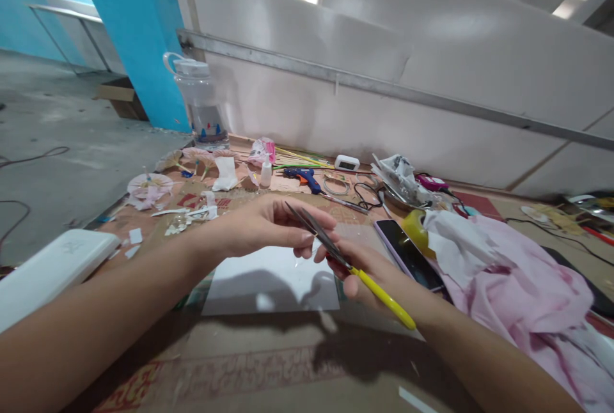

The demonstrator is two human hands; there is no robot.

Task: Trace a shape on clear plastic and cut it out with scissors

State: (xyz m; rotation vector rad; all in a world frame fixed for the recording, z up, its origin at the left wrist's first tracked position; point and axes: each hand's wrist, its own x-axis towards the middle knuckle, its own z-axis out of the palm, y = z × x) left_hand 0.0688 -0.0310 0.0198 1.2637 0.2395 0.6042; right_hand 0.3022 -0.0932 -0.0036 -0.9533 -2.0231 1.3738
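Note:
A pair of scissors with dark blades and a yellow handle lies across my right hand, whose fingers are closed around it near the pivot. The blades point up and to the left, slightly apart, over the fingers of my left hand. That hand is closed, thumb toward the fingers. A small whitish bit shows between the two hands, too small to name. Both hands are above a white sheet of paper, and their shadows fall on it. The paper rests on brown cardboard.
A phone, yellow tape roll and pink cloth lie at right. Behind are a blue glue gun, small white bottle and large clear jug. A white box-like object is at left, near paper scraps.

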